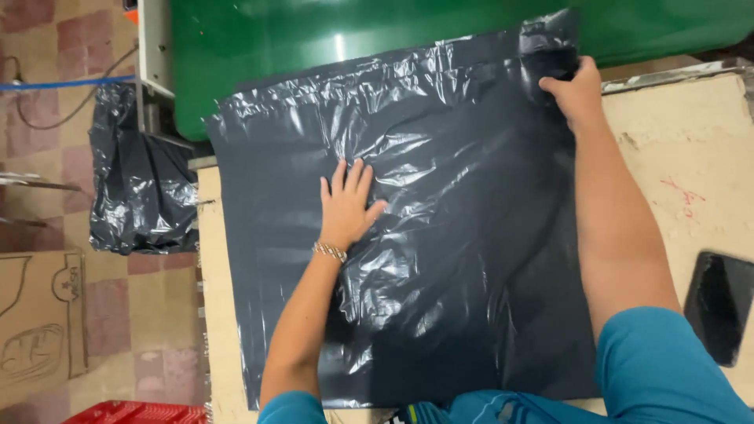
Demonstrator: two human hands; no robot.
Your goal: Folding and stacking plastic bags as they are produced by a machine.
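Observation:
A large dark grey plastic bag (440, 235) lies spread flat on a pale wooden table (691, 149), its far edge reaching onto a green surface (314, 39). My left hand (347, 206) rests flat on the middle of the bag, fingers apart, a bracelet on the wrist. My right hand (577, 93) grips the bag's far right corner, where the plastic is bunched up. Both arms wear teal sleeves.
A dark phone (719, 305) lies on the table at the right edge. Another bundle of dark plastic bags (137, 184) hangs by the table's left side. A cardboard box (39, 322) and a red crate (133, 412) stand on the tiled floor at left.

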